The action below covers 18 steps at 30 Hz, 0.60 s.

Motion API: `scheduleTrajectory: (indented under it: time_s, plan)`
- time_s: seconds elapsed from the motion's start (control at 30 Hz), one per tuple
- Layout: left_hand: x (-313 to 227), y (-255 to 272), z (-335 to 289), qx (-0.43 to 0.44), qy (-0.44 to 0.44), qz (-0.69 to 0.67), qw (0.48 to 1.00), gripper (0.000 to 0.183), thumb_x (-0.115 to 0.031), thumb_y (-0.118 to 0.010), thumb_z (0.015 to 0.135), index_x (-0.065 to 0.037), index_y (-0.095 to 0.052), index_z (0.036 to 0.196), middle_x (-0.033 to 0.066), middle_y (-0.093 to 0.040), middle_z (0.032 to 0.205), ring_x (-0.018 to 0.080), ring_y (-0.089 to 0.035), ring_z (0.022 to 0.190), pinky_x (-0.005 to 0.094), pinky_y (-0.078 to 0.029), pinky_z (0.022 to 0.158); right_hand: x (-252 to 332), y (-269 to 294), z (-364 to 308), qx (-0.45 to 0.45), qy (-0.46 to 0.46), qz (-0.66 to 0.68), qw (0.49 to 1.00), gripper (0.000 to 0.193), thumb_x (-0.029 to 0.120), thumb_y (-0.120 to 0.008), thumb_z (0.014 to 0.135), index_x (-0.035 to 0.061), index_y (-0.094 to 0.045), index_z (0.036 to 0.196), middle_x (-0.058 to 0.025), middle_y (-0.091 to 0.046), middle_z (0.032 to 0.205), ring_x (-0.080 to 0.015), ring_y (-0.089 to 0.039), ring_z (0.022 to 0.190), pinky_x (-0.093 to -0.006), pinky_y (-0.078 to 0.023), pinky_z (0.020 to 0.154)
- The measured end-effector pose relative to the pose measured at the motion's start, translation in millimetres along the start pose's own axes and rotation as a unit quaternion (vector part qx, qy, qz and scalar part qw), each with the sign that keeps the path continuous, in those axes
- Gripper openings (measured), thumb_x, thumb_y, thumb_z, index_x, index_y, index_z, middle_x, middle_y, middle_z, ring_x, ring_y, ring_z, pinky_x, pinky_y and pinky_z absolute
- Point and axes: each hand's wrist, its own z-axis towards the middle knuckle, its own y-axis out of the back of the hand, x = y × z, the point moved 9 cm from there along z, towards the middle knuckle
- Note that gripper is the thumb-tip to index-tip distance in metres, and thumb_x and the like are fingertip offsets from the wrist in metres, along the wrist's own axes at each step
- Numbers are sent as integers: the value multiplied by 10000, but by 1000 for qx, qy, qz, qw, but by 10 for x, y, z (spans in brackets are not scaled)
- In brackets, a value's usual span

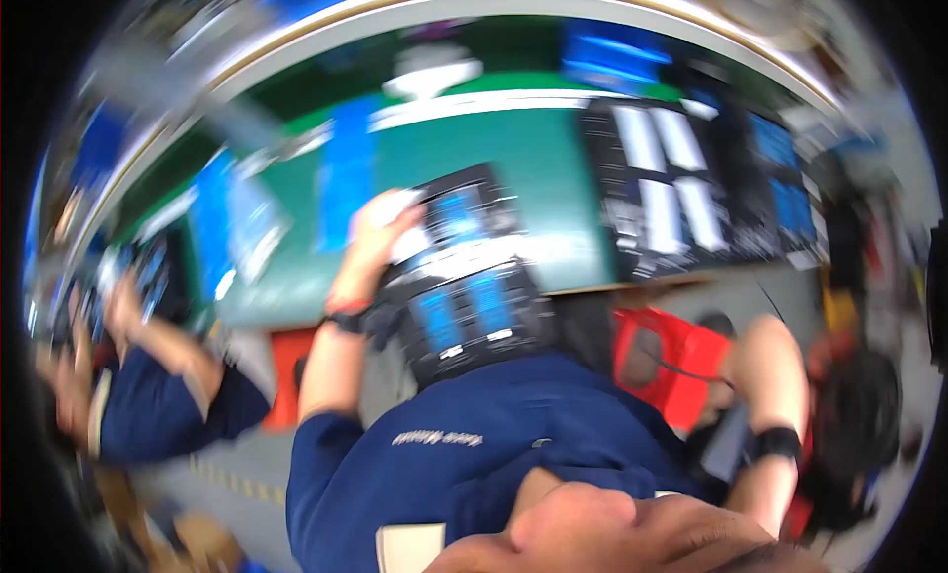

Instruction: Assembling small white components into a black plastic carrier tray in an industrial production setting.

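Note:
My left hand (pixel 375 222) is closed on the left side of a black tray (pixel 533 311), its fingers bent over the edge. White patches cover or lie at those fingers, too blurred to name. The tray reaches from the green bench top toward my body. Blue rectangular pieces (pixel 455 213) lie in its compartments, and a whitish strip crosses its middle. Off to the right, beside a red bin (pixel 664 361), my right hand (pixel 765 361) hangs away from the tray. Motion smears its fingers, so whether it holds anything does not show.
On the right of the green bench (pixel 474 143) lie black trays (pixel 632 217) with white and blue pieces. Blue strips (pixel 348 173) and a clear plastic bag (pixel 255 222) lie to the left. A co-worker's arm (pixel 163 341) works at far left. An orange-red container (pixel 286 370) stands below the bench.

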Motion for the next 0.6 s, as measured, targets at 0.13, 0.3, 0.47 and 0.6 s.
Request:
scheduleTrajectory:
  time_s: [0.13, 0.3, 0.47, 0.6]
  plan:
    - [42, 13, -1, 8, -36, -61, 998, 203, -9, -656, 802, -2, -626, 1002, 29, -639, 916, 106, -595, 798, 231, -482, 714, -781, -832, -344, -118, -239, 217, 939, 98, 119, -564, 798, 88, -588, 888, 14, -642, 761, -80, -617, 719, -224, -496, 622]
    - [-47, -211, 59, 31, -27, -68, 997, 189, -12, -653, 807, -1, -621, 993, 40, -635, 881, 105, -594, 730, 235, -484, 647, -1082, -683, -2118, 408, -558, -259, 674, 181, 87, -698, 724, 18, -614, 869, -103, -621, 825, -251, -591, 778, -343, -461, 712]
    - [-80, -234, 51, 18, -19, -89, 996, 174, -20, -653, 814, -1, -615, 983, 36, -626, 841, 104, -589, 691, 230, -479, 598, -874, -817, -2622, 542, -509, -232, 627, 233, 170, -716, 690, 52, -637, 874, -78, -624, 892, -260, -561, 859, -370, -413, 773]
    - [-62, -208, 58, 15, -14, -90, 996, 170, -20, -653, 814, -3, -616, 979, 32, -620, 831, 105, -589, 695, 231, -480, 603, -835, -842, -2774, 576, -468, -236, 627, 215, 133, -691, 694, 57, -649, 891, -66, -640, 907, -253, -565, 878, -374, -410, 797]
